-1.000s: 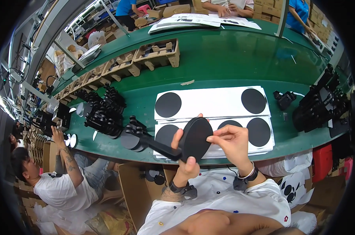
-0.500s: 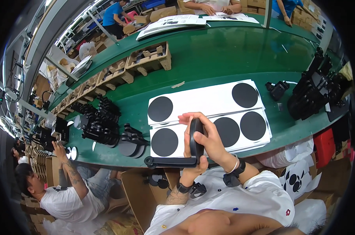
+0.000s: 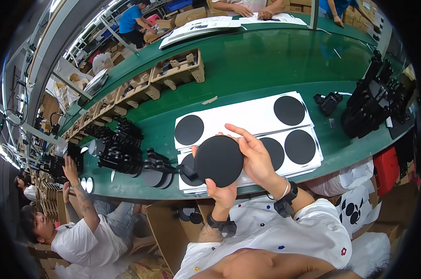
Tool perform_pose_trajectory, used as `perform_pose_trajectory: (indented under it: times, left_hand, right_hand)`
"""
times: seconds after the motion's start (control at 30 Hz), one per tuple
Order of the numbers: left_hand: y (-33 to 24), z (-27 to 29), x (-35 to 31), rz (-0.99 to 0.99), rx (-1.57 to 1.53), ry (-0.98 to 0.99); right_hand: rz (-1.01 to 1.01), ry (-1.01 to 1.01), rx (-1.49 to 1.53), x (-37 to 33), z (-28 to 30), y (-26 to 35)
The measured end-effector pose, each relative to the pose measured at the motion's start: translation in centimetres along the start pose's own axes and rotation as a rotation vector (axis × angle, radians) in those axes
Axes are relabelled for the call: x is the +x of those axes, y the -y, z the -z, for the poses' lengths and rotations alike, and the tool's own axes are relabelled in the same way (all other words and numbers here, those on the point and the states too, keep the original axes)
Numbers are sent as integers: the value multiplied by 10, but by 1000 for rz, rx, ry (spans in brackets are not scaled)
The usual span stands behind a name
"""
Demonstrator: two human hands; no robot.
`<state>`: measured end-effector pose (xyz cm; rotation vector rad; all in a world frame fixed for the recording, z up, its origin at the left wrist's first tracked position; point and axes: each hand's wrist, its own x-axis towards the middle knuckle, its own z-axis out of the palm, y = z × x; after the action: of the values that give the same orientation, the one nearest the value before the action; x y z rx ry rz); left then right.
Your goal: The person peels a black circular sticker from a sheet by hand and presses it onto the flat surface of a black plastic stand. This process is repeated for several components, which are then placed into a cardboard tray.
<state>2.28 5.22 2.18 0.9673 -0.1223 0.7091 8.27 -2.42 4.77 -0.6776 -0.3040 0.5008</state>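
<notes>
A black stand with a flat round base [image 3: 220,161] is held up above the near edge of the table, its disc face turned toward me. From the disc's left side its short black arm sticks out, foreshortened. My left hand [image 3: 223,194] grips the base from below, thumb at the lower rim and the other fingers mostly hidden behind. My right hand [image 3: 258,162] lies along the disc's right rim, touching it, with its fingers stretched out. Behind the stand lie white sheets [image 3: 233,111] bearing large round black pads [image 3: 289,110]; the stand partly covers the near ones.
Similar black stands [image 3: 157,169] cluster on the green table [image 3: 266,60] at left, and more black parts [image 3: 366,104] stand at right. Moulded trays [image 3: 178,69] line the left back. Paper stacks [image 3: 199,30] lie farther off. A co-worker [image 3: 87,228] sits at left; others stand beyond the table.
The stand has turned from edge-on to showing its round face, and its arm has swung to the left and away. My right hand's fingers have straightened along the rim.
</notes>
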Motion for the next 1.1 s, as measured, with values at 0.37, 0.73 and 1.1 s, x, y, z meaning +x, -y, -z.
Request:
perform_pose_trajectory:
  times: [0.37,0.73,1.1]
  left_hand:
    - [-10,0,8,74,-89,-55]
    - [-20,34,12,-153,1312,147]
    - [-16,87,17,-152,1647,84]
  right_hand:
    - [1059,583,-1411,-15,13,21]
    - [1017,522,-1529,77,-27,62]
    - [819,204,-1688,371,-139,-39]
